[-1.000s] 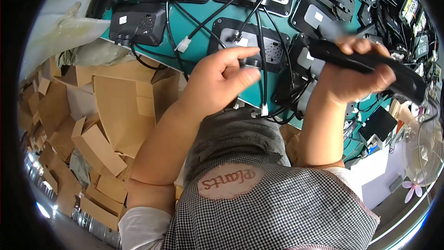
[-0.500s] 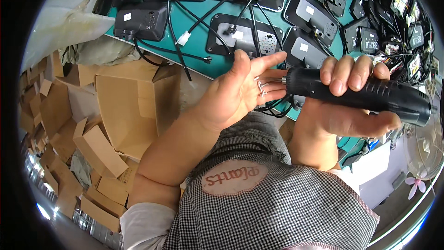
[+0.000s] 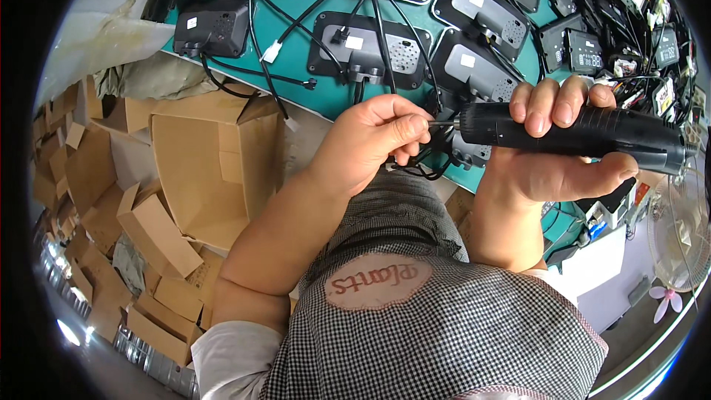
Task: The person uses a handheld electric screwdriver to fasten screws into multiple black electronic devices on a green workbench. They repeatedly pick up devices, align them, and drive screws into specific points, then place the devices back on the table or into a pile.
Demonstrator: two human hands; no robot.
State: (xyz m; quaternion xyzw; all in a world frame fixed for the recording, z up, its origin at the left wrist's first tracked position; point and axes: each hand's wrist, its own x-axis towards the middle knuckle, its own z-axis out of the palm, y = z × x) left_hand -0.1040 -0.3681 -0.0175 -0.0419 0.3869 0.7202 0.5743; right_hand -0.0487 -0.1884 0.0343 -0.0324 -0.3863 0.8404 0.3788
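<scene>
Compared with the earlier frame, shows the left hand curled from flat palm to pinch, with the small metal pieces then on its fingers now hidden. Includes, largest first, a green worktop and several black-cased units lying on it. Holds in the right hand, fingers wrapped over and thumb beneath, a black power driver, raised at the worktop's right-hand near side. Could, in judgement, drop a small piece through a loosened pinch or a jolt, or scrape fingertips if started early. Points leftward toward the left hand, long axis nearly level across the view, tail slightly lower at right. Ends in a slim metal bit, met at its tip by left thumb and forefinger, narrowed together; contents of the pinch impossible to tell.
</scene>
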